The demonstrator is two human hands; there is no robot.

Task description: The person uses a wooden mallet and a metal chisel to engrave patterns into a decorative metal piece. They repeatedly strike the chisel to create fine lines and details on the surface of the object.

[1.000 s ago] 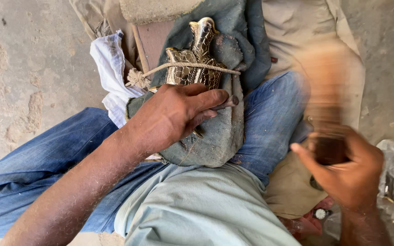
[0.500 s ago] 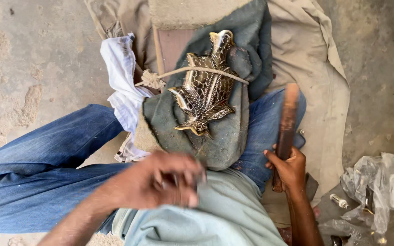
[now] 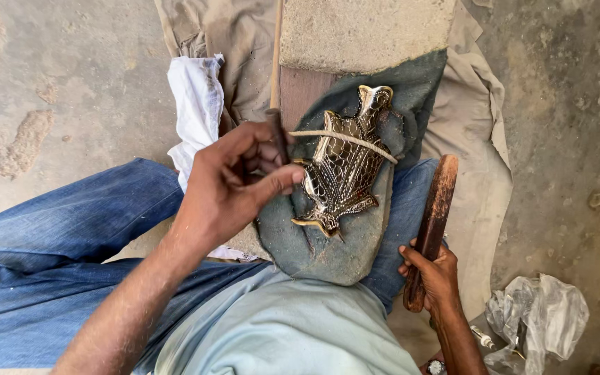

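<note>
The left hand [image 3: 234,184] pinches a thin punch [image 3: 277,132] beside the metal fish [image 3: 345,167] mid-frame. The right hand [image 3: 433,274] grips a stick [image 3: 432,222], lower right. A crooked hit could slip, hurting fingers.

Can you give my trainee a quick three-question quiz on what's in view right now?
1. True or false: the right hand grips a wooden stick.
2. What does the left hand pinch: A) a thin dark tool, B) a white cloth, C) a plastic bag?
3. What crosses over the patterned metal piece?

Key: 1 true; 2 A; 3 a cord.
</note>
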